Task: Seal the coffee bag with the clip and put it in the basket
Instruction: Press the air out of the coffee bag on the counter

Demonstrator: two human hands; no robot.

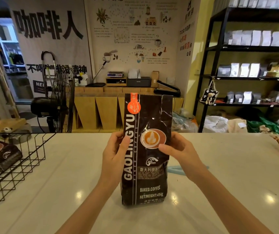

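Between two hands, one coffee bag upright, left hand and right hand fingers curled gripping its sides, one blue clip behind right fingers, one wire basket left holding one bag.

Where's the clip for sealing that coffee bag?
The light blue clip lies flat on the white counter, just right of the upright coffee bag and partly hidden behind the right hand and wrist.
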